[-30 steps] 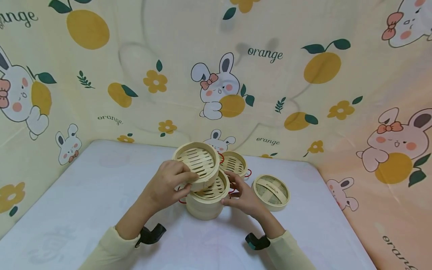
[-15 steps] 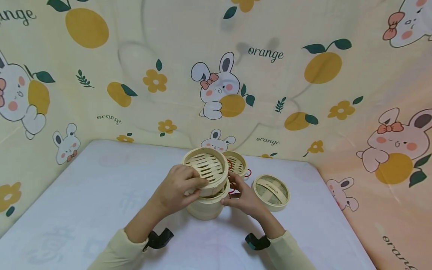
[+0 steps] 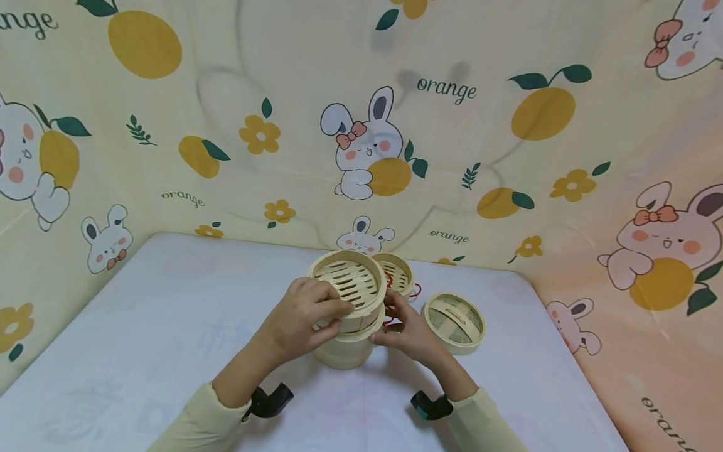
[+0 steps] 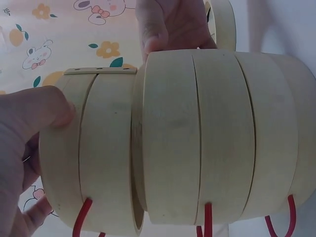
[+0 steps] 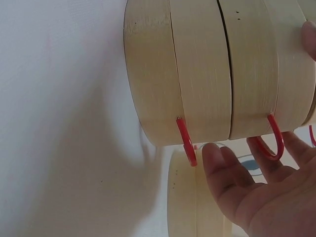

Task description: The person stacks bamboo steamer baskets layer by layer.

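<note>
My left hand grips the near left rim of a round bamboo steamer basket with a slatted floor. Directly beneath stands a stack of bamboo steamer baskets. In the left wrist view the upper basket sits slightly askew against the top of the stack, with a narrow gap along part of the seam. On the stack's right side my right hand holds it, thumb at the front and fingers round the back. A red loop handle passes by those fingers in the right wrist view.
Behind the stack is another slatted steamer basket with a red loop. To the right lies a round woven steamer lid with a strap handle. A patterned cloth backdrop borders the white table.
My left hand has carried the upper basket rightward and down, from offset at the left to nearly centred over the stack. The right hand has kept its place.
</note>
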Tool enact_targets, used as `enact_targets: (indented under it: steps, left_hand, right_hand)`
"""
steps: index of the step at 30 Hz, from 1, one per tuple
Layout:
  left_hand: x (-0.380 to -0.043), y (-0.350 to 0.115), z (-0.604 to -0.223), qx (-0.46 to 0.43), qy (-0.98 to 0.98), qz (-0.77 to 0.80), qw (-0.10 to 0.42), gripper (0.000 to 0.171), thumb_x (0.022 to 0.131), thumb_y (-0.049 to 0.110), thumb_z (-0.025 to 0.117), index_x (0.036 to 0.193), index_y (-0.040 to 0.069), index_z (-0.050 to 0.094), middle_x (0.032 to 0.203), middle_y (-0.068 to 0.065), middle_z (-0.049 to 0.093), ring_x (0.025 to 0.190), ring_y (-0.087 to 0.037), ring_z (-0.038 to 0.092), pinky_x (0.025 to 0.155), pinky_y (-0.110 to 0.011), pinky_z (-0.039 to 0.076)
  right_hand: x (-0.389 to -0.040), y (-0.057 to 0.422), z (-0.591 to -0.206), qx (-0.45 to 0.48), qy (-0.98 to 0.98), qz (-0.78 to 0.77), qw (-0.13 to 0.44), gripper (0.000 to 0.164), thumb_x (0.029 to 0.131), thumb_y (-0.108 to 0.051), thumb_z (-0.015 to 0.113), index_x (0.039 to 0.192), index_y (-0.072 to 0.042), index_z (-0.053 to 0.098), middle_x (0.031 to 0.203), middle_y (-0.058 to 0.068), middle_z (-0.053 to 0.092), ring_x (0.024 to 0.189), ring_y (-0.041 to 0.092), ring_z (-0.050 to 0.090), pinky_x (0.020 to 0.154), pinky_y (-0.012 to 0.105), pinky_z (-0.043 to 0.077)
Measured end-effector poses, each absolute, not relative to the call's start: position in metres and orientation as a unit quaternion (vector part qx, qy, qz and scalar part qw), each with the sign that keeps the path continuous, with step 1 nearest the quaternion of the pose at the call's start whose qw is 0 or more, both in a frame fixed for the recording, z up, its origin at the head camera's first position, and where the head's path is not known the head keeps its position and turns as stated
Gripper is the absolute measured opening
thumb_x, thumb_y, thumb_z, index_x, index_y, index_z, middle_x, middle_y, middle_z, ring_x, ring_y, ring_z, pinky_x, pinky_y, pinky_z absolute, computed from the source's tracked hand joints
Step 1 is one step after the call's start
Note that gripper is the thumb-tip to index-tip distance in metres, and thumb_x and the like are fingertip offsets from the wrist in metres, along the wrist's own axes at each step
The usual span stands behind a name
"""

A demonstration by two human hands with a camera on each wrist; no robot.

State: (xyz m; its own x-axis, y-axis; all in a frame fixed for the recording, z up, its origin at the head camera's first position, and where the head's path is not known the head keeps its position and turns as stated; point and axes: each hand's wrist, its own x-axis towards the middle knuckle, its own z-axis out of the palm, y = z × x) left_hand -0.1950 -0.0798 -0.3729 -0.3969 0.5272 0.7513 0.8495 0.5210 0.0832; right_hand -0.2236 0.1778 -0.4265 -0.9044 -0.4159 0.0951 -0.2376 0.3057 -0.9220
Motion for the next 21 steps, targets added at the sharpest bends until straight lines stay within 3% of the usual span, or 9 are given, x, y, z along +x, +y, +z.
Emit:
enact_targets:
  steps: [6,14,21]
  left_hand:
    - [-0.192,-0.077,-0.373,-0.427,-0.806,-0.240,0.333,0.027,0.071,0.013,0.076,0.096,0.022,0.073,0.089,0.008,0.060,0.090,-0.014,0.057,0.085,-0.040,0.044]
    - [-0.190,-0.076,-0.372,-0.418,-0.812,-0.238,0.330,0.026,0.072,0.015,0.075,0.096,0.023,0.073,0.088,0.008,0.059,0.088,-0.012,0.056,0.084,-0.040,0.044]
    - [-0.187,-0.075,-0.372,-0.408,-0.821,-0.242,0.317,0.027,0.072,0.015,0.076,0.097,0.023,0.074,0.087,0.009,0.059,0.086,-0.009,0.054,0.084,-0.038,0.043]
  right_hand:
    - [-0.223,0.179,-0.427,-0.199,0.807,-0.549,0.083,0.080,0.075,-0.015,0.082,0.141,-0.022,0.038,0.133,0.009,0.049,0.112,0.027,0.055,0.091,0.051,0.049]
    - [-0.223,0.179,-0.428,-0.195,0.800,-0.559,0.092,0.081,0.075,-0.012,0.081,0.142,-0.022,0.037,0.136,0.009,0.048,0.116,0.028,0.053,0.093,0.056,0.046]
    - [-0.217,0.175,-0.417,-0.188,0.799,-0.563,0.101,0.079,0.076,-0.008,0.079,0.142,-0.015,0.036,0.136,0.014,0.047,0.118,0.032,0.052,0.095,0.060,0.044]
